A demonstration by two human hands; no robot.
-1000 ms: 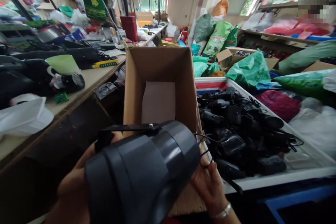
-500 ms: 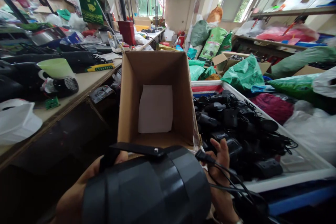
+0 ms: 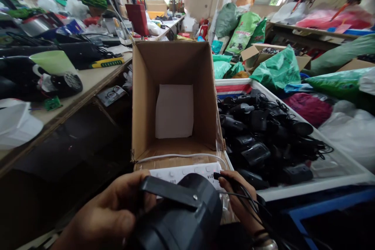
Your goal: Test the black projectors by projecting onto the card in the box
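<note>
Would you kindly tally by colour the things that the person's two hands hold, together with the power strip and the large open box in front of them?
Black: 2 (cylindrical device with a bracket, corded plug)
White: 1 (power strip)
Brown: 1 (open cardboard box)
Total: 4

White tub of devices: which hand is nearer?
Right. The right hand is by the near left corner of the tub; the left hand is farther left, at the bracket.

The device (image 3: 178, 224) is black, power strip (image 3: 176, 175) white, carton (image 3: 174, 55) brown, bin wall (image 3: 233, 88) striped red, white and blue.
</note>
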